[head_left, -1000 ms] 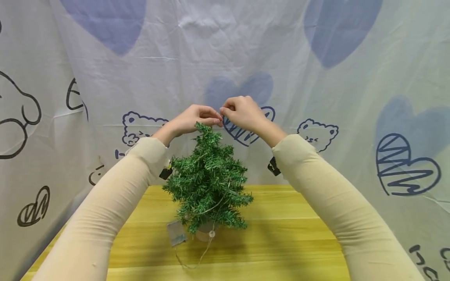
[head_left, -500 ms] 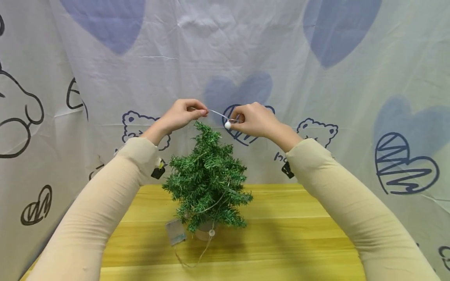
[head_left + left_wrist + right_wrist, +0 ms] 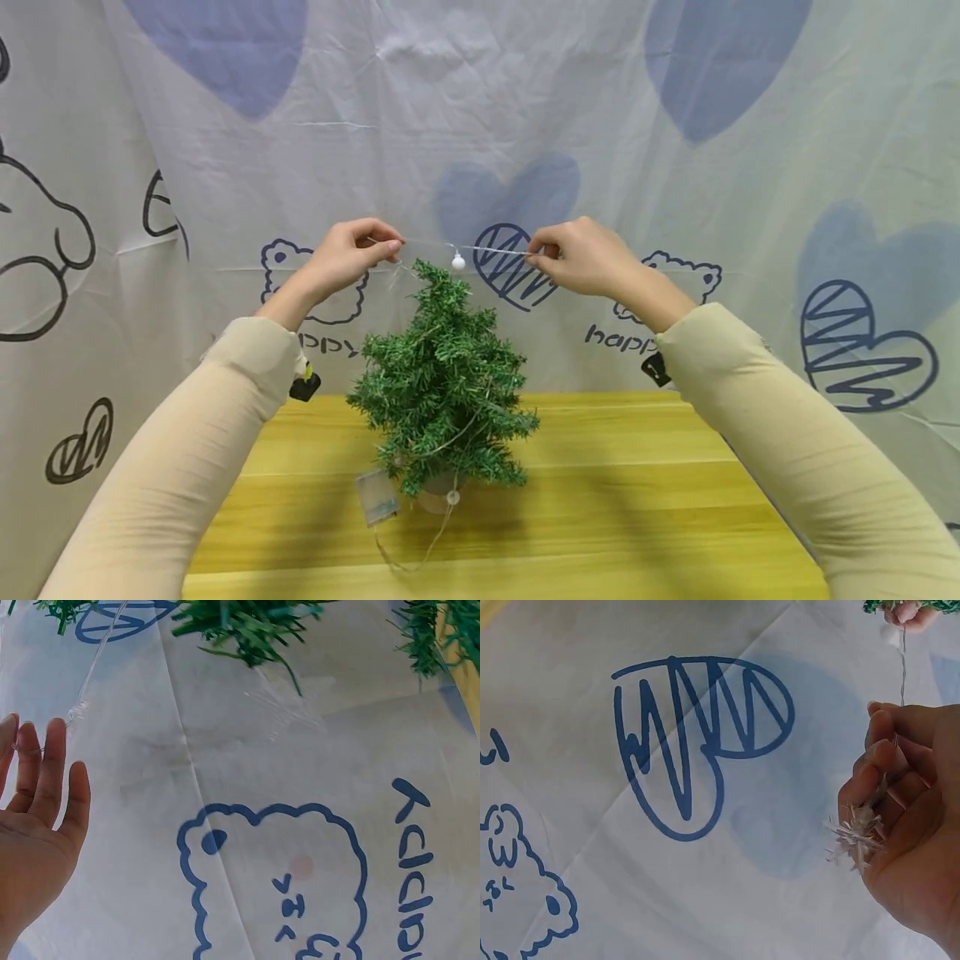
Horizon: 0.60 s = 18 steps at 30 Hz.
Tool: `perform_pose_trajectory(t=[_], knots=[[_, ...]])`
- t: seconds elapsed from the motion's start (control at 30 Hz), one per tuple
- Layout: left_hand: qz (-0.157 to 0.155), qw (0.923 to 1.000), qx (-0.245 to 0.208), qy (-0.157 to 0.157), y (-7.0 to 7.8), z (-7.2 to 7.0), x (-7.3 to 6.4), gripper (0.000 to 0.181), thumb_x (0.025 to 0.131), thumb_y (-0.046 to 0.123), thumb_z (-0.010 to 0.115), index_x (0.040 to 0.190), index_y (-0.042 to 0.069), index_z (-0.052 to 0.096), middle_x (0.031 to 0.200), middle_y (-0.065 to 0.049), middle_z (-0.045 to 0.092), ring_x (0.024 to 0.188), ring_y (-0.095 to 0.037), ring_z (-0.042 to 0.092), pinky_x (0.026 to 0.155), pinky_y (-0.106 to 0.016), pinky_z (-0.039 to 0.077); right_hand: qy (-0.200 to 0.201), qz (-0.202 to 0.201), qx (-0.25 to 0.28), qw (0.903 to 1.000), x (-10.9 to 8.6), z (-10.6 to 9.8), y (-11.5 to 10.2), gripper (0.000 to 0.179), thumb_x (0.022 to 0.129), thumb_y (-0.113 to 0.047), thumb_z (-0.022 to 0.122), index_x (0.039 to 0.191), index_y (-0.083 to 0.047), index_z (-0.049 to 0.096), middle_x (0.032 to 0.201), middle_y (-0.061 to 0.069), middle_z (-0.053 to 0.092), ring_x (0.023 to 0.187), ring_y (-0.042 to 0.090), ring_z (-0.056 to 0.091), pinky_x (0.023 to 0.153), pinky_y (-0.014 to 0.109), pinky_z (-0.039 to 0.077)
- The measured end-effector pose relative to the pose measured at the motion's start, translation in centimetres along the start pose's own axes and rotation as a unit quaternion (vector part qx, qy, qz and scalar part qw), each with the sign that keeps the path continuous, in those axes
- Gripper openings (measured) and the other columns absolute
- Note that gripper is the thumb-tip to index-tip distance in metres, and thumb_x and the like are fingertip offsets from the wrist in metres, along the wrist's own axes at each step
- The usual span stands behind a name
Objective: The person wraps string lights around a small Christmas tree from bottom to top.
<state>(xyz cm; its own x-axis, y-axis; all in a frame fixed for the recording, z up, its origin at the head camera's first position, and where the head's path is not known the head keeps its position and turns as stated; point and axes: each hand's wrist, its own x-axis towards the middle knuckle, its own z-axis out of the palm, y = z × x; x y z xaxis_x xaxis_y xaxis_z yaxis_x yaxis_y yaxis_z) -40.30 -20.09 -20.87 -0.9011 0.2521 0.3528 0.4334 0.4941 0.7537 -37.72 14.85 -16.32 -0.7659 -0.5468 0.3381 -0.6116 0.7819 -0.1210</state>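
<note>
A small green artificial Christmas tree (image 3: 446, 383) stands in the middle of the table. Just above its tip, a thin string of lights (image 3: 495, 249) stretches nearly level between both hands, a small white ball (image 3: 458, 262) hanging from it. My left hand (image 3: 348, 258) pinches the string left of the tip, and loose clear wire trails from there toward the tree. On the right, my right hand (image 3: 588, 257) pinches the other end between thumb and forefinger. The right wrist view shows a spiky white tuft (image 3: 857, 836) on the string at the palm, by the curled fingers.
A flat grey box (image 3: 377, 498), joined to a wire with a white bead (image 3: 453, 497), lies at the tree's front left. More wire runs across the lower branches. Behind the wooden table (image 3: 615, 517) hangs a white cloth (image 3: 480, 100) with blue hearts and bears.
My hands have moved apart, left hand leftward and right hand rightward, drawing the string out between them. The white ball, earlier at my right fingers, now hangs free above the tree tip.
</note>
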Motion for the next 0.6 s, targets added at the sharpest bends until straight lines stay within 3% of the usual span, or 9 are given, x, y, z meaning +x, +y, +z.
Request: perform_pose_trajectory(t=[0.17,0.3,0.6], knots=[[0.019,0.9997,0.007,0.014,-0.4,-0.1,-1.1,0.034,0.108,0.031,0.059,0.132,0.007,0.064,0.116,-0.015,0.068,0.100,-0.018,0.064,0.101,-0.052,0.048,0.031,-0.025,0.012,0.9991,-0.6,-0.4,-0.2,0.022,0.106,-0.020,0.064,0.118,-0.006,0.075,0.087,0.006,0.072,0.062,0.019,0.053,0.060,0.033,0.042],[0.040,0.9986,0.001,0.034,-0.6,-0.1,-1.9,0.028,0.109,0.026,0.057,0.128,0.006,0.065,0.111,-0.012,0.069,0.094,-0.015,0.066,0.102,-0.049,0.049,0.071,-0.047,0.033,0.9958,-0.8,-0.9,-1.0,0.022,0.106,-0.019,0.063,0.117,-0.005,0.075,0.084,0.006,0.070,0.061,0.020,0.052,0.061,0.033,0.042],[0.068,0.9941,-0.025,0.081,-1.1,0.1,-3.8,0.025,0.110,0.026,0.054,0.127,0.009,0.062,0.115,-0.008,0.074,0.101,-0.014,0.068,0.100,-0.032,0.051,0.161,-0.111,0.020,0.9804,-1.3,-2.1,-3.5,0.019,0.104,-0.018,0.065,0.113,-0.006,0.077,0.084,0.005,0.072,0.063,0.016,0.055,0.061,0.031,0.043]])
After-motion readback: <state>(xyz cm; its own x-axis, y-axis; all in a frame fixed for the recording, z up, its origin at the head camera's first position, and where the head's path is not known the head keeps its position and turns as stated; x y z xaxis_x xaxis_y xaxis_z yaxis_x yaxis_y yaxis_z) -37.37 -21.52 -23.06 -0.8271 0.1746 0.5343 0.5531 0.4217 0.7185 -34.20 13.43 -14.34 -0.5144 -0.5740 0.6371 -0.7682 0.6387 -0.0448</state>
